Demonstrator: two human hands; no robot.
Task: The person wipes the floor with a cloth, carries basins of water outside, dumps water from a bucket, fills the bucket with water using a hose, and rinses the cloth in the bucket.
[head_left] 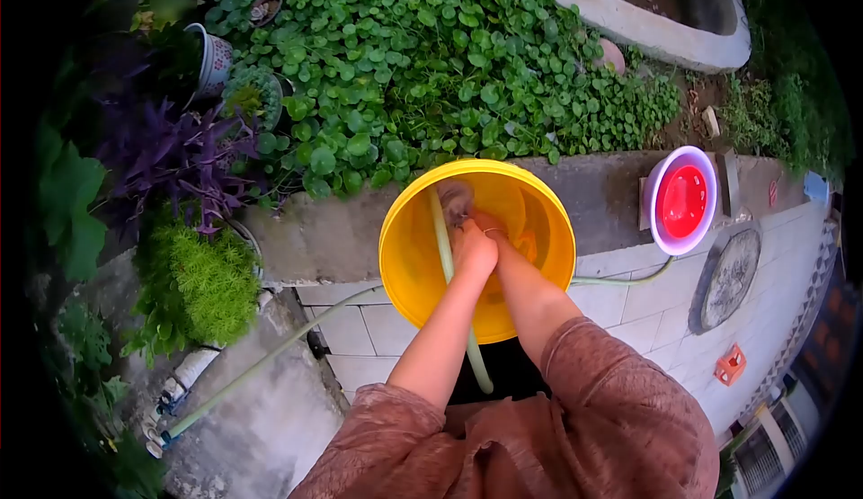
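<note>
Both of my hands are down inside a yellow bucket point(393, 270), close together. My left hand point(474, 248) has its fingers closed at the lower edge of a wet-looking greyish-brown cloth point(456, 197). Beside it, my right hand point(488, 223) is partly covered by the left and also appears closed on the cloth; its fingertips are hidden. A pale green tube point(444, 234) slants through the bucket, passing left of my hands and under my left forearm. Its lower end shows outside the rim near my body.
A thin green hose point(261, 362) runs from pipe fittings point(157, 432) at left towards the bucket. On the low ledge point(602, 198) at right stands a purple-rimmed basin point(656, 175) holding a red one point(683, 202). Leafy plants point(395, 58) grow behind; a round cover point(730, 270) lies at right.
</note>
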